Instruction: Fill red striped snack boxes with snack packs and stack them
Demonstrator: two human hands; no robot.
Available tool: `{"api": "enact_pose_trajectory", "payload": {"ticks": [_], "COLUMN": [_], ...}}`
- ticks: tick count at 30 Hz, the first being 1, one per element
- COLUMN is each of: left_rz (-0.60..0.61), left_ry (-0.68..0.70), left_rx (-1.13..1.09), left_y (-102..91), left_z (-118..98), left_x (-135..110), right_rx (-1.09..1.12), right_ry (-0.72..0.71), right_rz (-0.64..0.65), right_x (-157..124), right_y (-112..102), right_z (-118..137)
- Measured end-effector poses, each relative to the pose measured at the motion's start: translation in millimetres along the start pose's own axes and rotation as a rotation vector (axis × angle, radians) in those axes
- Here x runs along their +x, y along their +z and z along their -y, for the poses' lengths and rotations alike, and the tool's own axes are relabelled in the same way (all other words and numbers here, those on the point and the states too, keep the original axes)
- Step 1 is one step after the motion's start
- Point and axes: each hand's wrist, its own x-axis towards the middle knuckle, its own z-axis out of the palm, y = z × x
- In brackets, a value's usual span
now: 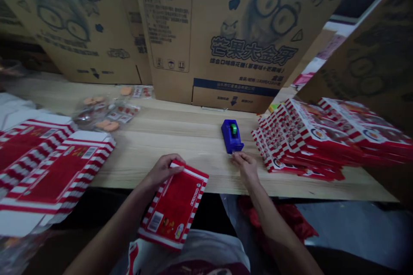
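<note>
My left hand (163, 169) is closed on the top edge of a folded red and white striped carton (176, 206) that hangs over the table's front edge toward my lap. My right hand (245, 164) reaches to the near end of a small blue tape dispenser (231, 136) with a green roll; its fingertips touch or pinch at the dispenser's front, and what they hold is too small to make out.
The wooden table (187, 137) carries flat red striped carton blanks (48, 167) at left, a fanned stack of folded cartons (309, 142) at right, and small clear packets (106, 114) at back left. Large printed cardboard boxes (226, 30) wall the back.
</note>
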Motion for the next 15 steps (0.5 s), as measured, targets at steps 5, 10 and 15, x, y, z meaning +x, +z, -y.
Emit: {"api": "enact_pose_trajectory", "payload": {"ticks": [5, 10, 15], "left_rz": [0.224, 0.248, 0.248], "left_ry": [-0.071, -0.036, -0.008], "left_rx": [0.068, 0.086, 0.108], "left_y": [2.6, 10.1, 10.2], "left_z": [-3.6, 3.3, 9.7], "left_x": [20.4, 25.4, 23.3], "right_rx": [-0.248, -0.575, -0.851], "right_ry": [-0.111, -0.364, -0.448], "right_rz": [0.805, 0.906, 0.728], "right_x": [-25.0, -39.2, -47.7], "right_y": [44.0, 77.7, 77.9], "right_z": [44.6, 56.0, 47.3]}}
